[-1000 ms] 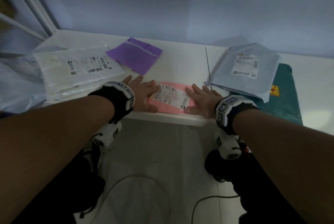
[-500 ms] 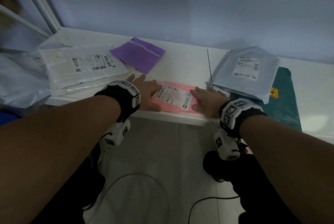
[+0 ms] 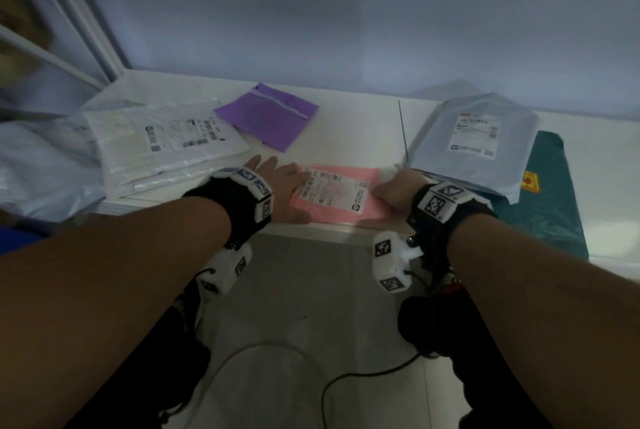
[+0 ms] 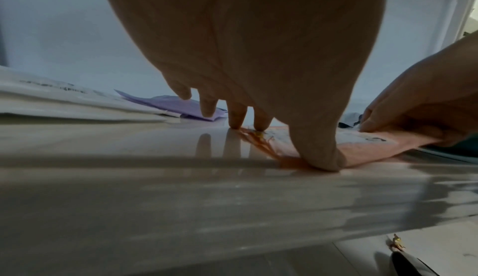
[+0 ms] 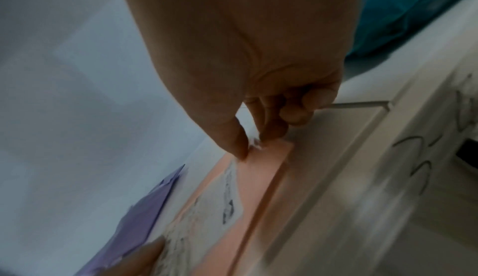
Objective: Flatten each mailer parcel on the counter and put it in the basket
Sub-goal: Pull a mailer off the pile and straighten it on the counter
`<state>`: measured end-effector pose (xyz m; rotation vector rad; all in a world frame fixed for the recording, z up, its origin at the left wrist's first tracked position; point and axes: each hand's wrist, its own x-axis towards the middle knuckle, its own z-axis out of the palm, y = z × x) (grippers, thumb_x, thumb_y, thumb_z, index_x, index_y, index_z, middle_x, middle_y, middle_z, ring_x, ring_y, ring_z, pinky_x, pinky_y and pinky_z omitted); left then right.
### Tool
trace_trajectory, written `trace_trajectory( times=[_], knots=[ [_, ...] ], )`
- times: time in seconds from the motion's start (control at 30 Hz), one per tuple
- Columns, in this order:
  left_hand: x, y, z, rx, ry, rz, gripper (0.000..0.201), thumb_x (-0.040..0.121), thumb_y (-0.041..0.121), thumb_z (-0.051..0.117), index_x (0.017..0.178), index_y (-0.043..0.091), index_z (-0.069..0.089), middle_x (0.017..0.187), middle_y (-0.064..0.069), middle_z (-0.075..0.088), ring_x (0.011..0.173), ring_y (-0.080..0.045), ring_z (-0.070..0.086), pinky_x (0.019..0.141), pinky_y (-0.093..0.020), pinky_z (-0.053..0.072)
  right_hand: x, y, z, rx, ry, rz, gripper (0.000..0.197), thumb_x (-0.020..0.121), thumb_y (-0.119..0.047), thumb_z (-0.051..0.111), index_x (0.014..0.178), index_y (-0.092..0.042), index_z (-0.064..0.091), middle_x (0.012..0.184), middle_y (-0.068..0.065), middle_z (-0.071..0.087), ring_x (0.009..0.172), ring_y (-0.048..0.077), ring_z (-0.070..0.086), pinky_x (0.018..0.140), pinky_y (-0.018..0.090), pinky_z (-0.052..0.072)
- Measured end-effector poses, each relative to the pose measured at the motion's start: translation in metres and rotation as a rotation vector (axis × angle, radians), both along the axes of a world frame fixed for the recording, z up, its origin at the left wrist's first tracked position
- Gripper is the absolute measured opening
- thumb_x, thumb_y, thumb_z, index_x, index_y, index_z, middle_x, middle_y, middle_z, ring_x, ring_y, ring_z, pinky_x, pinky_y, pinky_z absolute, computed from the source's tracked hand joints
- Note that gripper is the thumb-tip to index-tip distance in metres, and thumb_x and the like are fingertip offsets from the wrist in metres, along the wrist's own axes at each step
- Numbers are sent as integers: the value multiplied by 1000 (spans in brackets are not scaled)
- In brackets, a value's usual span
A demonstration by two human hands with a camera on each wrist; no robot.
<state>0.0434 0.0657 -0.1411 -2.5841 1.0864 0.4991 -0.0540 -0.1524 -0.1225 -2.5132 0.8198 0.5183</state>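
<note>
Left hand [image 3: 282, 183] presses flat, fingers spread, on thin pink mailer [image 3: 341, 198]; right hand [image 3: 398, 191] pinches its edge.

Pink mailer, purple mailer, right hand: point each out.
pink mailer [image 3: 341, 209], head view, bare pink area below its label.
purple mailer [image 3: 266, 117], head view, its middle.
right hand [image 3: 398, 188], head view, its back.

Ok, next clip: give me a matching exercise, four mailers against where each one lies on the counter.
Mailers:
1. pink mailer
2. purple mailer
3. white mailer
4. grey mailer

Places:
A. on the teal bag
B. far left, stacked
C. front edge, between both hands
D. behind the pink one, toward the wall

Pairs: 1-C, 2-D, 3-B, 4-A
</note>
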Motion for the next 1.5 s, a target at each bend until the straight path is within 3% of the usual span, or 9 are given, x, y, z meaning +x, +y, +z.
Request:
trace_trajectory(
  times=[0.1,0.3,0.43,0.57,0.7,0.9,1.03,1.27,1.5],
  knots=[
    [-4,1,1,1,14,15,101,74,87,34,153,33,1,162,5,4,148,-30,7,117,-49,4,3,-4,-3,196,-85,-81,36,92,-24,60,123,-6,62,121,11,64,86,20,58,58,22,42],
    [7,-15,66,-332,44,71,91,88,58,54,155,21,6,161,-4,16,146,-23,20,118,-34,18,7,4,49,243,-399,4,7,91,-9,49,91,-11,56,98,13,67,90,33,67,75,43,58],
    [10,-14,111,-676,128,239,88,87,43,64,154,21,12,154,-7,32,137,-23,39,108,-29,31,-4,2,91,314,-532,-36,12,88,-7,48,82,-15,54,85,7,65,72,25,63,55,29,50],
    [4,1,107,-779,412,518,83,88,42,64,153,24,14,132,-5,57,116,-24,57,95,-31,41,-24,7,114,404,-589,-26,7,88,-4,51,90,-10,56,85,16,66,69,25,60,62,36,50],
    [-4,5,110,-915,689,735,13,96,26,56,107,19,58,98,-10,70,72,-23,65,67,-32,51,-36,13,106,527,-555,-71,11,88,-1,51,97,-6,56,102,28,69,83,35,67,86,56,53],
    [-1,-5,116,-981,505,619,14,96,21,55,84,16,60,64,-1,60,57,-18,54,55,-27,43,-29,17,118,590,-659,-92,18,98,-27,55,106,-15,66,96,3,75,86,19,73,76,33,59],
    [3,-5,124,-1050,501,593,10,97,16,54,98,7,59,69,-11,55,55,-22,47,50,-26,36,-21,20,117,541,-699,-136,25,97,-24,54,97,-5,71,93,11,75,85,27,72,83,46,59],
    [15,13,134,-1054,658,679,17,95,21,58,106,8,62,102,-25,69,90,-41,66,81,-51,51,-21,22,121,749,-680,-202,18,96,-27,58,90,-12,67,94,11,74,79,26,71,77,40,59],
    [6,11,128,-1127,710,672,24,99,27,51,114,11,60,103,-21,69,84,-32,65,68,-35,50,-22,26,119,694,-721,-244,35,100,-32,51,101,1,64,100,23,71,92,41,69,81,56,57]
  ],
)
